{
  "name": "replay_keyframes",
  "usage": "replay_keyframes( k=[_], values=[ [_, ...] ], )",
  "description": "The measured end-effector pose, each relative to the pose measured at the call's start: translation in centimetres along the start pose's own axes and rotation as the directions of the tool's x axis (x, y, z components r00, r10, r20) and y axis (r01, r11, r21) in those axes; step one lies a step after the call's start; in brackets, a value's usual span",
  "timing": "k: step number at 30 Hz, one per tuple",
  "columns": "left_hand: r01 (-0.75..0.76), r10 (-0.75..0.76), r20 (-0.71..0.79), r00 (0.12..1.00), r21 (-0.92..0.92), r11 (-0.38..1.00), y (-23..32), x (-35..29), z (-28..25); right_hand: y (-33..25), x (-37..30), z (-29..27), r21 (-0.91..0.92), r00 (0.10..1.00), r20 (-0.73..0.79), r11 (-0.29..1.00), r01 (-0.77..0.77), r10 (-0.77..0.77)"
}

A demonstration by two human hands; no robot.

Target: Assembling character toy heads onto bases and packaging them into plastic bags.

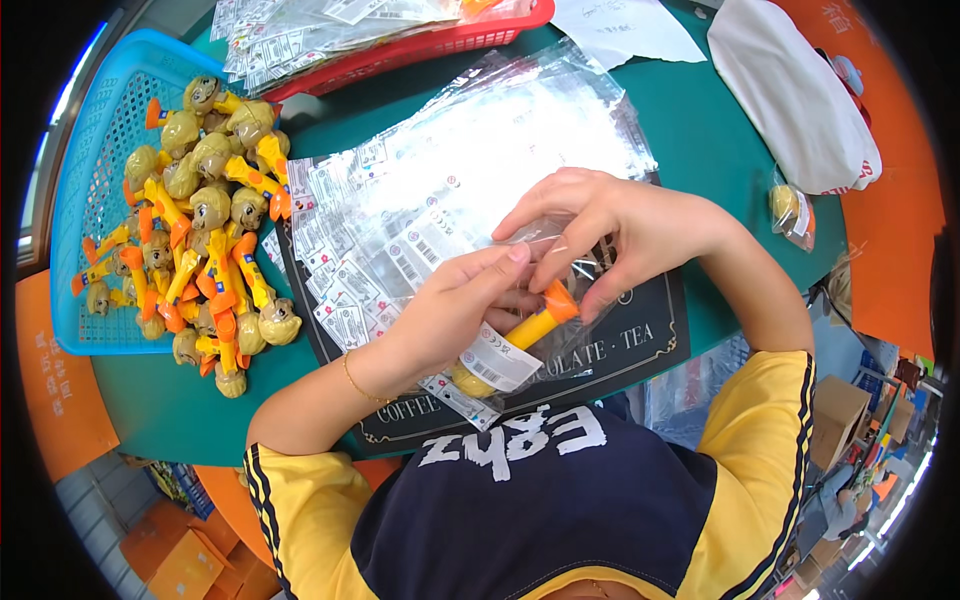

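In front of my chest, a clear plastic bag (498, 362) with a white label holds a toy figure (530, 330). The figure has a yellow body, an orange end and a yellowish rounded head, the head lying low in the bag. My left hand (455, 305) grips the bag's upper left side between thumb and fingers. Bent over the bag's top, my right hand (625, 230) has its fingertips on the film close to my left fingers, its thumb beside the orange end. Beneath both hands spreads a pile of flat clear bags (400, 200) with printed labels.
A blue basket (95, 150) at left stands by a heap of similar toy figures (205, 215), some spilling onto the green table (130, 400). A red basket (420, 45) of flat bags is at the back. A dark printed mat (640, 345), white cloth bag (790, 100) and bagged toy (790, 210) also show.
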State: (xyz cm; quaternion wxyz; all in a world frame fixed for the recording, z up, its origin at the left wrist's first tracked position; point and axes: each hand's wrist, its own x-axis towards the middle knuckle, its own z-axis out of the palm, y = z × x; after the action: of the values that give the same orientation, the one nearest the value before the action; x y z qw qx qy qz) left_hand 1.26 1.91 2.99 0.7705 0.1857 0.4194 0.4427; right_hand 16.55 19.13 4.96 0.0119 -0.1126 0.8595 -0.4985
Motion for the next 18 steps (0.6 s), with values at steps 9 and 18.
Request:
replay_keyframes(
  k=[9,18],
  values=[
    [0.029,-0.025,0.042,0.999,-0.100,0.995,-0.6,0.3,-0.9,0.1,0.2,-0.1,-0.075,1.000,0.018,0.997,-0.018,0.020],
    [-0.085,0.089,-0.031,0.996,0.108,0.991,-0.5,-0.3,0.0,-0.1,0.0,0.3,-0.260,0.984,0.046,0.953,-0.153,0.171]
  ],
)
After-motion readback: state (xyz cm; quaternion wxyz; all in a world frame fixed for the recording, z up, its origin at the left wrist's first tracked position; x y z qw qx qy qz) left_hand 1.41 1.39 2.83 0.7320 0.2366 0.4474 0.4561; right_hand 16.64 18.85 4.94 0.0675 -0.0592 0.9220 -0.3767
